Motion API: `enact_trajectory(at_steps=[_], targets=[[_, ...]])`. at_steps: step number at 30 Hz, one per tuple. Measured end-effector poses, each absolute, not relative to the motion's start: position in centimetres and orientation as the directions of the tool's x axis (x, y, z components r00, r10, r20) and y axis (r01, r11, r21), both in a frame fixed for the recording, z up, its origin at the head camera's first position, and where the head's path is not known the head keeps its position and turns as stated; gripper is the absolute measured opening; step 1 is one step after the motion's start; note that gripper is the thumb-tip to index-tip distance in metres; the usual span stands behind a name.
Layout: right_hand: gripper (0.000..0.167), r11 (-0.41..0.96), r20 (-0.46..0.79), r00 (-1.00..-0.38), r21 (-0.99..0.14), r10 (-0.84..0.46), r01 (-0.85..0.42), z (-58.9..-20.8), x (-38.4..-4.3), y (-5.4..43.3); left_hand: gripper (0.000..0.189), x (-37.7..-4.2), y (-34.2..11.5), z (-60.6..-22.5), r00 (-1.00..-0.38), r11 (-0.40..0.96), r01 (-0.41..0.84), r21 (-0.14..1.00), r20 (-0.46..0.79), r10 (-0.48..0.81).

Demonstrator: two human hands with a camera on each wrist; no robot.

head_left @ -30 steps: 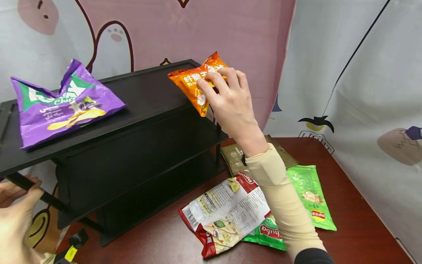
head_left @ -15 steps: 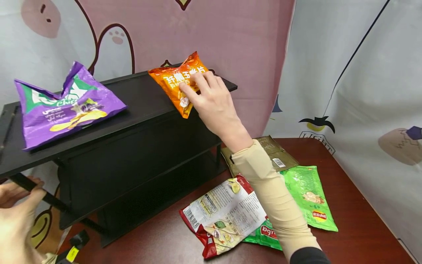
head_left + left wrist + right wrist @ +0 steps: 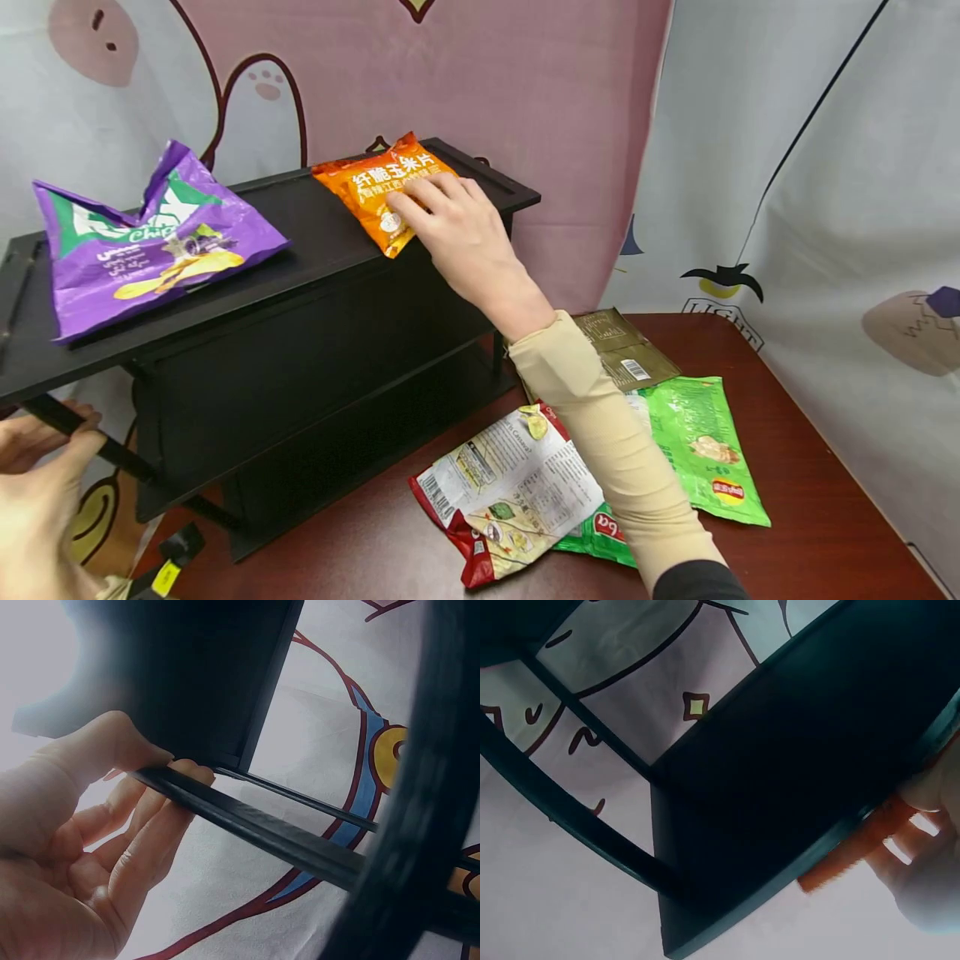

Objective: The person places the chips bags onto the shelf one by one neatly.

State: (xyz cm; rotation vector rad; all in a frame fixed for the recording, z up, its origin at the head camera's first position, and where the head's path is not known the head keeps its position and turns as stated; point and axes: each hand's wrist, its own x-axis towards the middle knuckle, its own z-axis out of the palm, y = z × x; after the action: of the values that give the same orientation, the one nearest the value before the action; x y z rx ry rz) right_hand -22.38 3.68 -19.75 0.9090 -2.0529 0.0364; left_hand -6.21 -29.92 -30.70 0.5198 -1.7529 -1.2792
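Note:
In the head view my right hand [image 3: 472, 242] holds an orange bag of corn chips [image 3: 367, 187] at the right part of the black rack's top shelf [image 3: 300, 217]. The fingers lie over the bag's front; the thumb is hidden there. The right wrist view shows the orange bag [image 3: 844, 855] from below, beyond the shelf edge, between thumb and fingers. My left hand [image 3: 45, 492] is at the rack's left end. In the left wrist view, its thumb and fingers pinch a black post [image 3: 247, 825]. A purple chip bag [image 3: 157, 250] leans upright on the shelf's left part.
On the brown table [image 3: 360, 542], right of the rack, lie a white and red chip bag [image 3: 517, 492], a green one [image 3: 600, 537] partly beneath it, a light green bag [image 3: 712, 450] and an olive-brown bag [image 3: 630, 350]. A printed curtain [image 3: 540, 83] hangs behind.
My right hand has carried the orange bag left and lowered it onto the right part of the top shelf. My left hand has stayed on the post.

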Motion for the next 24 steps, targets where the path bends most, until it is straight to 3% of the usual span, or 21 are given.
enact_trajectory(at_steps=[5,9,17,24], targets=[[0.043,0.733,0.643,-0.468,0.224,-0.607,-0.643,-19.9,-22.5,3.7,0.053,-6.3,-30.2,-31.0,-0.526,0.398,0.137,0.907,0.407,-0.747],[0.045,0.745,0.612,-0.508,0.212,-0.606,-0.632,-20.0,-22.5,3.8,0.053,-6.4,-30.4,-31.1,-0.525,0.397,0.146,0.906,0.411,-0.746],[0.026,0.764,0.783,-0.366,0.204,-0.503,-0.612,-20.6,-22.4,4.5,0.052,-6.3,-30.2,-31.0,-0.527,0.377,0.137,0.916,0.389,-0.756],[0.027,0.743,0.754,-0.393,0.183,-0.526,-0.644,-21.1,-22.4,4.4,0.052,-6.3,-30.2,-30.9,-0.523,0.327,0.160,0.931,0.361,-0.772]])
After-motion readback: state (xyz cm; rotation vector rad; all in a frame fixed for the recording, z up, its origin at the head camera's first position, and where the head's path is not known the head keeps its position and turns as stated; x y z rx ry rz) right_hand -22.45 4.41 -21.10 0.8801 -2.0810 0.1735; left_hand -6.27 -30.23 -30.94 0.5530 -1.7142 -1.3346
